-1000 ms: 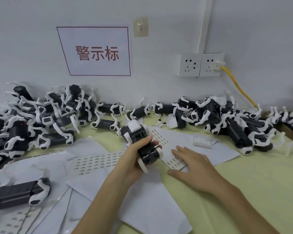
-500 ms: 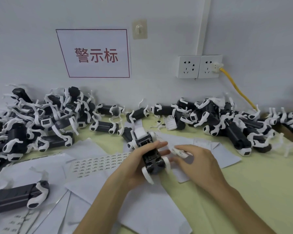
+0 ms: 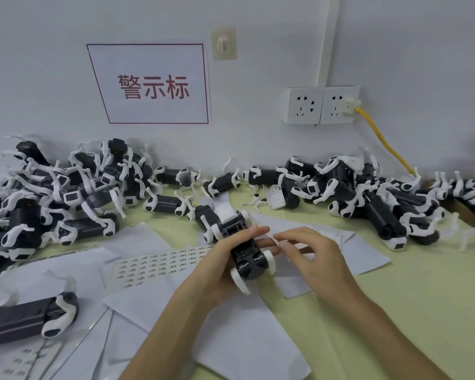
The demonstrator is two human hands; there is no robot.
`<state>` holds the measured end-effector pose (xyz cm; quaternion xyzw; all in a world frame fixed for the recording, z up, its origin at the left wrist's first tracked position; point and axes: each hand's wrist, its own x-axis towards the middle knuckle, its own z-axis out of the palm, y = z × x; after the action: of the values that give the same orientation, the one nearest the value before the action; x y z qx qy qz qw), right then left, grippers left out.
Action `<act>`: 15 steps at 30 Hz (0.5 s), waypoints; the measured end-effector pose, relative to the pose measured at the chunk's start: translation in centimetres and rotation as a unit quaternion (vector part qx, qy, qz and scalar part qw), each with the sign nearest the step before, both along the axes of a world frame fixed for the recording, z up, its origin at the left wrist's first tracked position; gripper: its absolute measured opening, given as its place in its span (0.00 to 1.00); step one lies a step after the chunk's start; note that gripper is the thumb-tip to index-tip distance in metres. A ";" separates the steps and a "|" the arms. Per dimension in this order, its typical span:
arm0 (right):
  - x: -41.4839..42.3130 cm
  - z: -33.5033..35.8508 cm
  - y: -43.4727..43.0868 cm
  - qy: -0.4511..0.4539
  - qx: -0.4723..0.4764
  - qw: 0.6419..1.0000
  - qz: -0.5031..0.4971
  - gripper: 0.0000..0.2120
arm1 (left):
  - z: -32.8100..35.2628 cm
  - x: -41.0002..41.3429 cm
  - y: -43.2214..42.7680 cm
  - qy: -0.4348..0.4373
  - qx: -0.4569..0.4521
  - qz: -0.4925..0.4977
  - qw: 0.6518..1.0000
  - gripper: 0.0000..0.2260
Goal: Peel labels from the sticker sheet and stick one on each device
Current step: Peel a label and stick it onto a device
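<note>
My left hand [image 3: 225, 253] grips a black device with white legs [image 3: 247, 259], held just above the table at centre. My right hand [image 3: 310, 253] is right beside it, fingertips pinched together at the device's right side; a small label between them is too small to make out clearly. A sticker sheet [image 3: 159, 263] with rows of small printed labels lies flat to the left of the held device. Part of another white sheet [image 3: 368, 250] shows under and behind my right hand.
Heaps of the same black-and-white devices fill the back left [image 3: 66, 198] and back right [image 3: 368, 198] along the wall. One device [image 3: 30, 319] lies alone at the near left. Loose white backing papers [image 3: 231, 338] cover the yellow-green table [image 3: 412, 297]. A yellow cable [image 3: 381, 138] hangs from a wall socket.
My right hand lifted off the sheet on the table and came up to the device's right side. My left hand raised and turned the device slightly.
</note>
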<state>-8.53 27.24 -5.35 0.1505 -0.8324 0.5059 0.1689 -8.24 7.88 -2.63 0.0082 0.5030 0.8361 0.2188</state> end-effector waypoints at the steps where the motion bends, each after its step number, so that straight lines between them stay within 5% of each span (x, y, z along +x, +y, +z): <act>1: 0.0 0.0 0.0 -0.007 -0.004 1.000 0.001 0.09 | -0.1 0.0 0.0 -0.001 0.002 -0.002 1.000 0.26; 6: -0.1 0.0 -0.1 -0.028 -0.026 0.999 -0.012 0.10 | -0.2 0.1 0.1 -0.003 0.009 -0.011 1.000 0.18; 15: 0.0 0.1 -0.1 -0.041 -0.032 0.998 -0.032 0.10 | 0.1 0.6 0.5 0.023 -0.043 -0.020 0.999 0.20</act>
<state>-8.50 27.12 -5.28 0.0972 -0.8263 0.5324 0.1558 -7.66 8.37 -2.49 0.0281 0.5428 0.8089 0.2242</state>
